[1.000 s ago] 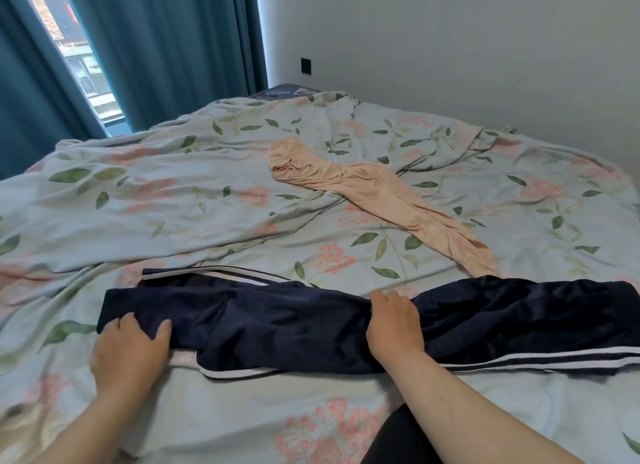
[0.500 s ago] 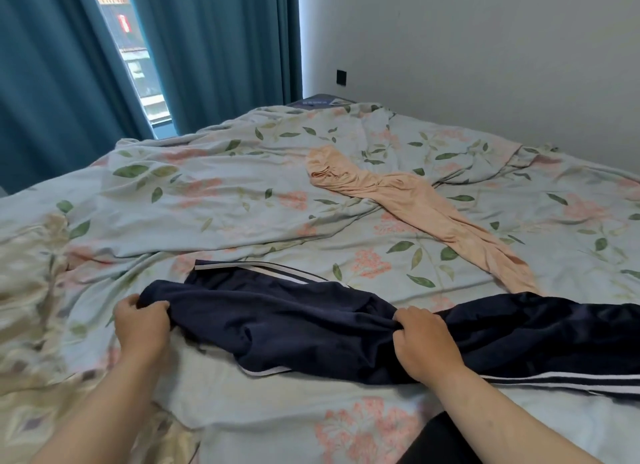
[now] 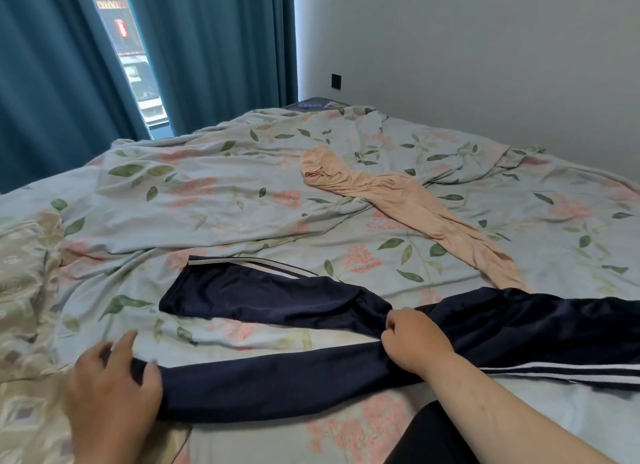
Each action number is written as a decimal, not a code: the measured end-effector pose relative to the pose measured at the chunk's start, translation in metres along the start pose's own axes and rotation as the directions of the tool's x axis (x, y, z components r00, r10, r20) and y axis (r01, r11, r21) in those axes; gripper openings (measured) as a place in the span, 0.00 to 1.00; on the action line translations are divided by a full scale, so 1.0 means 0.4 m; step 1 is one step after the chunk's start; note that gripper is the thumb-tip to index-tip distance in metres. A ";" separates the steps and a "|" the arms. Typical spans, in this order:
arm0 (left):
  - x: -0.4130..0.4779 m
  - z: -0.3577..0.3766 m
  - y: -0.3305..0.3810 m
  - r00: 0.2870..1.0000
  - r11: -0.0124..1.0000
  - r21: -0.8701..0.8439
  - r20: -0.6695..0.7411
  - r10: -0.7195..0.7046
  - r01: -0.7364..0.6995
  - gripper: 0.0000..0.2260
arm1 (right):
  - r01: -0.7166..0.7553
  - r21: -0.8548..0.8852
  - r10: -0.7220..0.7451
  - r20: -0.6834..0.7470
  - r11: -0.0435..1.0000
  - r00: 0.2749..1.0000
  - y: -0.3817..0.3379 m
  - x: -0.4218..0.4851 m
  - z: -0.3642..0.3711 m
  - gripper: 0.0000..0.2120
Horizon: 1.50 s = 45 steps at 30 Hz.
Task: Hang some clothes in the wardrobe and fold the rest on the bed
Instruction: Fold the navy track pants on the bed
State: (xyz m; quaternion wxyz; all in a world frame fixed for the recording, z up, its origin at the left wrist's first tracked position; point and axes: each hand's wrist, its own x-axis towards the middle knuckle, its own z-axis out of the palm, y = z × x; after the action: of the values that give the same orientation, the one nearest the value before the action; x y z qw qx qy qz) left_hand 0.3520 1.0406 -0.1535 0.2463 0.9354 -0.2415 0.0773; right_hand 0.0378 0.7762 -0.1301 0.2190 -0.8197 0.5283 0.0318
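Navy track pants [image 3: 277, 384] with white side stripes lie across the near part of the bed [image 3: 207, 193]. Their two legs are spread apart to the left: one points away from me, the other runs along the bed's near side. My left hand [image 3: 110, 394], blurred, grips the cuff end of the near leg. My right hand [image 3: 415, 342] is closed on a bunch of the fabric where the two legs meet. Peach tights [image 3: 408, 204] lie stretched out diagonally farther up the bed, their foot end touching the pants.
A rumpled floral duvet covers the bed, with a beige patterned quilt [image 3: 20, 290] at the left edge. Teal curtains [image 3: 214, 48] and a window [image 3: 135, 58] stand behind. A white wall with a dark socket [image 3: 336, 81] runs along the right.
My left hand has pulled one pant leg toward me, splitting it from the other leg. My right hand stays clenched at the middle. The view has swung left.
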 end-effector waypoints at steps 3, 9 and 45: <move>0.040 0.040 0.131 0.925 0.946 -0.140 0.208 0.318 -0.293 0.19 | -0.031 -0.032 0.025 -0.163 0.999 0.986 0.018 0.021 -0.005 0.14; 0.093 0.202 0.474 0.558 0.731 -0.351 0.479 0.678 -0.586 0.19 | -0.149 -0.036 0.150 0.020 0.988 0.988 0.086 0.049 0.024 0.24; 0.196 0.313 0.533 0.596 0.939 -0.297 0.728 0.341 -0.174 0.07 | -0.192 0.075 0.186 0.087 0.978 0.979 0.082 0.050 0.001 0.10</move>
State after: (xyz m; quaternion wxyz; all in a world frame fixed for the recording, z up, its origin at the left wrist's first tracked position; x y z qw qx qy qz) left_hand 0.3193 0.7832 -0.1512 0.1965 0.8042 -0.4623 -0.3177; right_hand 0.0179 0.7480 -0.1468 0.2699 -0.7540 0.5956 0.0631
